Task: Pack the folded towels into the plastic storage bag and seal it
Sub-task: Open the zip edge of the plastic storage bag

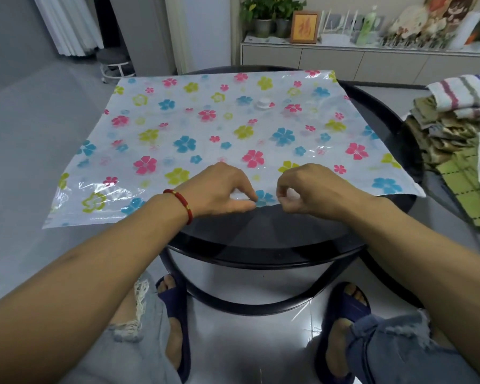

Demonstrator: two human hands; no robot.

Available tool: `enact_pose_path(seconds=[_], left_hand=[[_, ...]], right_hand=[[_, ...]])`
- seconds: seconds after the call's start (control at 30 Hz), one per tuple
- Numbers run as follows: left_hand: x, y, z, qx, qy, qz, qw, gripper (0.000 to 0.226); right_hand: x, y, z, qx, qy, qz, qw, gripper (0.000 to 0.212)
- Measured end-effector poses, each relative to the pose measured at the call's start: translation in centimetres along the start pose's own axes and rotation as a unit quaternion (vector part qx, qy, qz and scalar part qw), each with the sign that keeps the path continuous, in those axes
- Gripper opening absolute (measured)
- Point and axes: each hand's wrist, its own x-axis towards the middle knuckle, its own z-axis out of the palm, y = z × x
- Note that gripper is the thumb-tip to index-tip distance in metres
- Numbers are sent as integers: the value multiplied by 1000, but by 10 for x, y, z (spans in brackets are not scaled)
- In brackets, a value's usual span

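Note:
A flat plastic storage bag (205, 126) printed with pink, blue and yellow flowers lies spread over a round black table (261, 239). A white valve cap (263, 103) sits on its far half. My left hand (222, 189) and my right hand (311, 189) are side by side at the bag's near edge, each pinching the plastic between thumb and fingers. A stack of folded towels (460, 126) rests at the right, striped white ones on top of olive and checked green ones. The bag looks flat, with nothing visible inside.
The bag overhangs the table on the left and far sides. A low cabinet (372, 62) with potted plants, a framed picture and bottles runs along the back wall. A stool (114, 65) stands at the back left. My sandalled feet are under the table edge.

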Motion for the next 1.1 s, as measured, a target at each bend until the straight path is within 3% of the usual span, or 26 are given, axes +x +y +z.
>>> enact_pose_path(seconds=[0.13, 0.23, 0.3, 0.37, 0.43, 0.53, 0.6, 0.67, 0.87, 1.1], left_hand=[[3, 14, 2, 59, 20, 6, 998, 20], [6, 18, 4, 45, 23, -7, 999, 19], [6, 18, 4, 33, 28, -15, 999, 19], [5, 17, 3, 14, 45, -22, 999, 18], [4, 16, 2, -9, 73, -32, 997, 16], [3, 15, 2, -55, 119, -56, 990, 13], [3, 17, 2, -85, 140, -66, 984, 13], [1, 17, 3, -112, 142, -75, 981, 14], [-3, 9, -6, -204, 111, -94, 968, 14], [-2, 6, -7, -199, 114, -88, 969, 14]], right_hand=[[0, 0, -1, 27, 13, 22, 999, 6], [-3, -2, -2, 17, 13, 31, 999, 4], [-5, -5, -1, -18, 71, 37, 997, 11], [-11, -14, 2, 49, 193, 87, 976, 23], [-16, -25, 11, 261, 215, 184, 923, 34], [-14, -43, 28, 543, 86, 283, 786, 38], [-8, -46, 36, 641, 115, 302, 697, 33], [-2, -47, 42, 683, 163, 304, 643, 30], [0, -47, 51, 676, 201, 250, 663, 25], [-3, -44, 53, 653, 210, 210, 696, 20]])
